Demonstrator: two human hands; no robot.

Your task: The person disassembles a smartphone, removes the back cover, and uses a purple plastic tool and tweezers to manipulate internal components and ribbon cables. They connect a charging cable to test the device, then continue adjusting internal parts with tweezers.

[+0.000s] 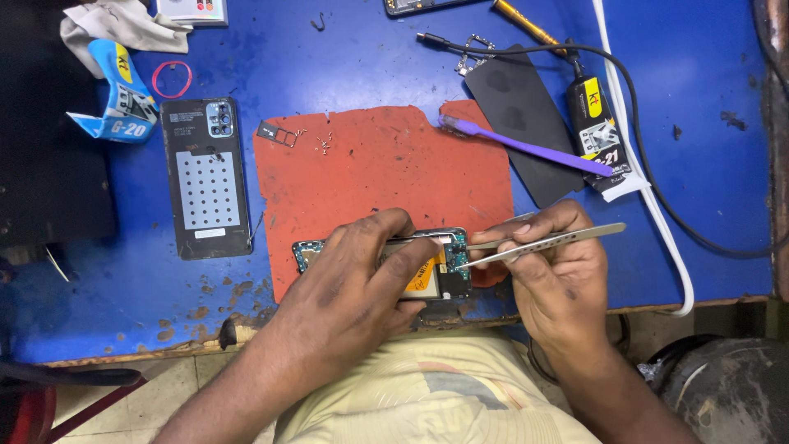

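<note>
Blue bench (pixel 345 57), red mat (pixel 370 173), purple toothbrush (pixel 526 144)

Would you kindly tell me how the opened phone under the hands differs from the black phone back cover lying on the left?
The opened phone lies crosswise on the red mat with its circuit board exposed; the black phone back cover lies lengthwise on the blue table, showing a dotted white panel. The left hand steadies the phone while the right hand brings metal tweezers to it; the cover lies untouched. Both lie flat.

Red mat (pixel 386 164) on blue table (pixel 329 57), purple toothbrush (pixel 526 146), silver tweezers (pixel 542 242).
</note>
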